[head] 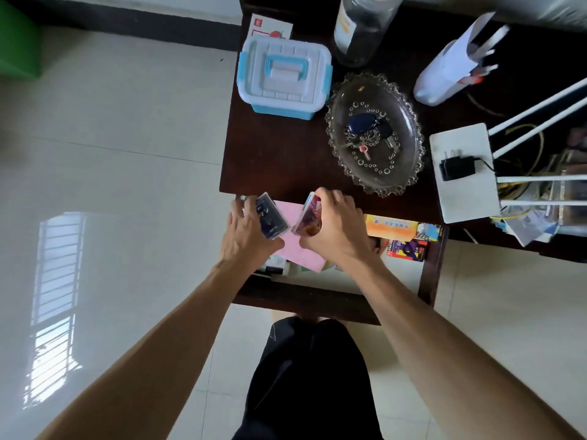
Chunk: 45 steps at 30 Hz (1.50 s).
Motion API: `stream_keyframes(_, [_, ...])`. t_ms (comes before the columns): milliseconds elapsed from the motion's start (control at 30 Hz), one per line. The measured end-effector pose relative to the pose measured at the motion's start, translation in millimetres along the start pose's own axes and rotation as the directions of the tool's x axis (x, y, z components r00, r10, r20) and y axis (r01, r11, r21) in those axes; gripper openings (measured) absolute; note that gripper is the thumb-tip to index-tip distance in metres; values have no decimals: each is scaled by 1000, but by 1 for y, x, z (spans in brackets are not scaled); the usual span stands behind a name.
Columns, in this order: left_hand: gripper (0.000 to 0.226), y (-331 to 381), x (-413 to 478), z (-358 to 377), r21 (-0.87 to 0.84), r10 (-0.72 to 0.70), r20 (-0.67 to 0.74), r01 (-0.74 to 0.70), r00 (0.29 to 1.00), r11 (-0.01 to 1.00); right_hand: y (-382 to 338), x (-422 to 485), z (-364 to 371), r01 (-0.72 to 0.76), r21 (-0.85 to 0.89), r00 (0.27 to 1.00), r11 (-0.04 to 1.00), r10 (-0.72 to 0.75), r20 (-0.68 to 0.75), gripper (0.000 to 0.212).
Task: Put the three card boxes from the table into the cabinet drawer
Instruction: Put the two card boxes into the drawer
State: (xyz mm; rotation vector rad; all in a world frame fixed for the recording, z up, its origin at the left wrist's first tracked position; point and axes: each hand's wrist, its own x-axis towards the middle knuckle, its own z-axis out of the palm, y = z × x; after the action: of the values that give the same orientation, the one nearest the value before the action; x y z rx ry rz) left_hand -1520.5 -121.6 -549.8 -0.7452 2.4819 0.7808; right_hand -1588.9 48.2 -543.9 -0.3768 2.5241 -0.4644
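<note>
Head view looks down on an open dark wooden cabinet drawer (427,274) holding a pink paper sheet (297,249), an orange packet (389,226) and a red-and-purple packet (408,250); above it the left hand (246,231) has its fingers pinching a dark blue clear-cased card box (270,217), the right hand (336,227) its fingers wrapped round a pink-and-orange card box (308,217); a third box cannot be made out; on the dark counter (279,154) stand a blue-and-white latched plastic box (284,79) and an oval glass dish (403,173) containing keys (368,130); both forearms hide the drawer's middle.

Both arms reach forward, left hand (246,231) and right hand (335,227) each gripping.
</note>
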Motion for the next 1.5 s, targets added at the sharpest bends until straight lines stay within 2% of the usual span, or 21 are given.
stream_keyframes(100, [96, 1, -33, 25, -59, -86, 107, 93, 990, 994, 24, -45, 18, -162, 175, 986, 971, 166, -7, 94])
stream_keyframes(233, [92, 3, -66, 64, -132, -295, 278, 341, 914, 931, 63, -96, 41, -436, 377, 898, 817, 420, 130, 96])
stream_keyframes(300, [91, 5, -77, 81, -137, -326, 312, 382, 892, 914, 84, -111, 50, -521, 411, 850, 748, 501, 165, 90])
stream_keyframes(467, [95, 14, -86, 114, -149, -280, 326, 342, 903, 928, 131, -122, 61, -629, 473, 750, 616, 641, 162, 82])
stream_keyframes(800, [93, 12, -82, 154, -124, -225, 294, 270, 929, 955, 197, -91, 87, -784, 426, 543, 452, 832, 115, 93])
stream_keyframes(933, [94, 6, -79, 166, -85, -210, 263, 240, 942, 967, 210, -78, 98, -805, 389, 515, 448, 853, 83, 91])
stream_keyframes(1067, [97, 3, -76, 173, -56, -200, 245, 219, 949, 974, 218, -69, 107, -781, 401, 530, 478, 847, 23, 93])
stream_keyframes(1233, [102, 5, -75, 178, -80, -172, 238, 196, 956, 977, 226, -65, 108, -788, 348, 551, 509, 834, 28, 76])
stream_keyframes(1367, [102, 8, -74, 182, -83, -171, 239, 196, 956, 977, 229, -62, 110, -803, 317, 538, 504, 843, 21, 64])
stream_keyframes(1500, [101, 12, -75, 183, -100, -157, 244, 186, 957, 977, 220, -63, 119, -784, 304, 551, 541, 832, -58, 58])
